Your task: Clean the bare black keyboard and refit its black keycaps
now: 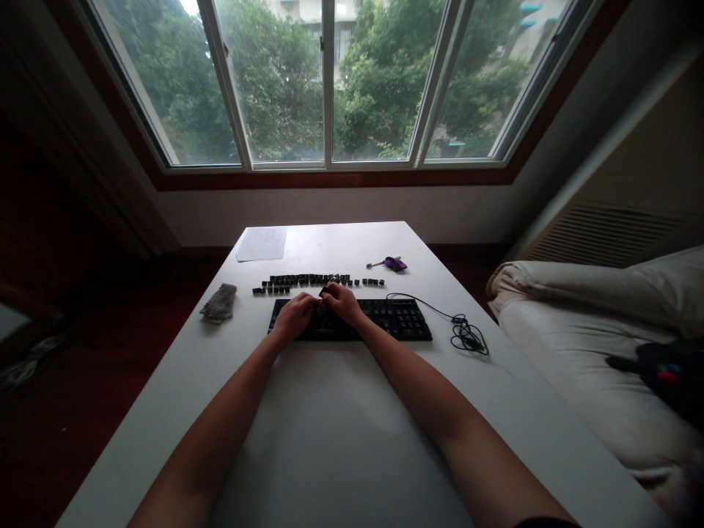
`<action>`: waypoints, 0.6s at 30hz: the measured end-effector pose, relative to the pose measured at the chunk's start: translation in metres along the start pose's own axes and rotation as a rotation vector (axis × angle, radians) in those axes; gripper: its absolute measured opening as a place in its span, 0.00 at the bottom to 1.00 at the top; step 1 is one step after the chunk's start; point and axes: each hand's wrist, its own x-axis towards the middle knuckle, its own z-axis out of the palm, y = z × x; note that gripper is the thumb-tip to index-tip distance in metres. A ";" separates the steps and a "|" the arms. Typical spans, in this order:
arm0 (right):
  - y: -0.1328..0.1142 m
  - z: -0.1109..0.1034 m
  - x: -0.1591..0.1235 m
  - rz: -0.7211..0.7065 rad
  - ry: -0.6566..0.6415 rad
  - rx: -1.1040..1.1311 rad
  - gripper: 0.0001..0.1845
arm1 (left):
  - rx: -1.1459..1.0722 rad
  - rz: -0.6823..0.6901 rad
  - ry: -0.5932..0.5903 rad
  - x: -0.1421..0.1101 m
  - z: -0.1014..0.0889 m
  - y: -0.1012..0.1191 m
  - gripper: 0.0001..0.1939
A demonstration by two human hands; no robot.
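Note:
A black keyboard (396, 319) lies across the white table in front of me. My left hand (295, 315) is over its left half, fingers bent inward and closed; whatever is between them is hidden. Close beside it, my right hand (342, 302) is closed in a pinch above the keyboard's upper middle. A small dark thing shows at its fingertips, too small to name. Just beyond the keyboard, several loose black keycaps (300, 280) stand in uneven rows.
A crumpled grey cloth (219, 303) lies at the left. Farther back are a paper sheet (262, 243) and a small brush (376, 265) by a purple item (394, 264). The keyboard's coiled cable (468, 337) rests at the right. A pale sofa (583, 359) stands beside the table (330, 433).

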 end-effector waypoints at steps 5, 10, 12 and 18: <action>-0.002 0.000 -0.001 0.002 0.010 -0.012 0.09 | 0.011 0.005 -0.006 0.000 0.000 0.000 0.14; -0.005 -0.001 -0.002 -0.004 0.011 -0.007 0.08 | 0.009 -0.002 0.001 0.000 0.000 0.000 0.14; -0.005 -0.001 -0.002 0.000 0.013 -0.006 0.08 | 0.006 0.001 -0.001 0.000 -0.001 0.000 0.14; -0.001 0.000 -0.002 -0.005 0.011 -0.006 0.09 | 0.001 -0.003 0.001 0.000 -0.001 0.001 0.14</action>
